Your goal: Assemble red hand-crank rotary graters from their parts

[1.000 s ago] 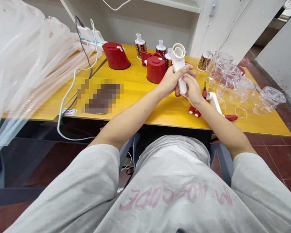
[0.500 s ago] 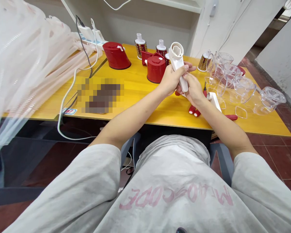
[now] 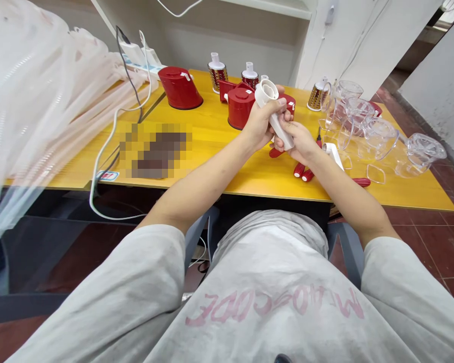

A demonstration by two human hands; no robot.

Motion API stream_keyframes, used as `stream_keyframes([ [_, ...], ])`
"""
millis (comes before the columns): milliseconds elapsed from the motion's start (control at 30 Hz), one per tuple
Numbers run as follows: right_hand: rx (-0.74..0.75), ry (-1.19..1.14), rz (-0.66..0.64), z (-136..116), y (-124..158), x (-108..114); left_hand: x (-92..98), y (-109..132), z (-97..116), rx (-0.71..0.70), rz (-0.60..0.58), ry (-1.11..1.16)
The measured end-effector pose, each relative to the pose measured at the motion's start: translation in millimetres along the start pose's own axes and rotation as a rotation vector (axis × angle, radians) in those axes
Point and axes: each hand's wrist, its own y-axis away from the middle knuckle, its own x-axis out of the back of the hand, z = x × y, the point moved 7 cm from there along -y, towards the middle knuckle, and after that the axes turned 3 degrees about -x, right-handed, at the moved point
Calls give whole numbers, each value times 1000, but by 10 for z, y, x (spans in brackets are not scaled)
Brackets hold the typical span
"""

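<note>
On the yellow tabletop (image 3: 212,131), the clear plastic hoppers (image 3: 378,136) and red plastic housings (image 3: 239,107) stand apart, none joined, so I judge most of the assembly undone. My left hand (image 3: 259,126) and right hand (image 3: 300,143) both close round the white plastic crank handle (image 3: 276,121), held above the tabletop near one housing.

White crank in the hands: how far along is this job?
Done: nothing looks joined; red bases, drums and clear hoppers sit apart on the table. In hand: left hand and right hand both grip one white crank above the table. Left: a second crank and red knobs lie loose by the right hand.
</note>
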Motion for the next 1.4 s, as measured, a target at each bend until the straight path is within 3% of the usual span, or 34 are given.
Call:
stream_keyframes([
  [400,30,-35,-13,42,-76,132,-47,-105,-35,-164,-163,-278],
  [633,52,-38,-33,9,-18,72,-34,44,106,-73,-143,-383],
  [833,47,-35,-28,-10,7,43,-25,73,227,-121,-182,-398],
  [1167,62,-23,-24,34,-42,74,13,71,195,-98,-121,-412],
  [1400,93,6,-30,67,-115,72,40,-110,17,-113,-68,-306],
])
